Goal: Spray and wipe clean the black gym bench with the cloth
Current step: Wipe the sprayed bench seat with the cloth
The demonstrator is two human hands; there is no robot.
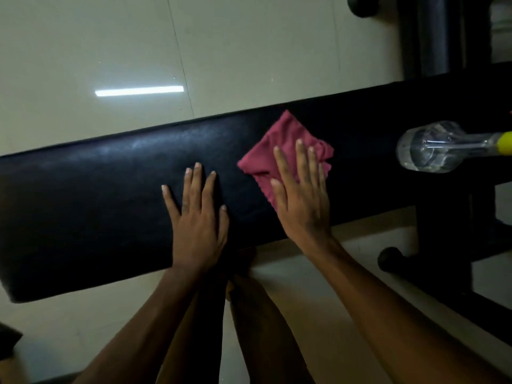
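Wiping now: right hand (300, 200) lies flat and spread on the red cloth (279, 151), pressing, not gripping | cloth sits mid-bench, nearer the far edge of the black bench (97, 195) | left hand (198, 214) flat and empty beside it | cloth looks soft, light, bunches easily; press with whole palm | spray bottle (435, 148) lies near the bench's right end.

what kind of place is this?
Likely a gym: a padded black bench on a dark metal frame with round rubber end caps, over a glossy tiled floor.
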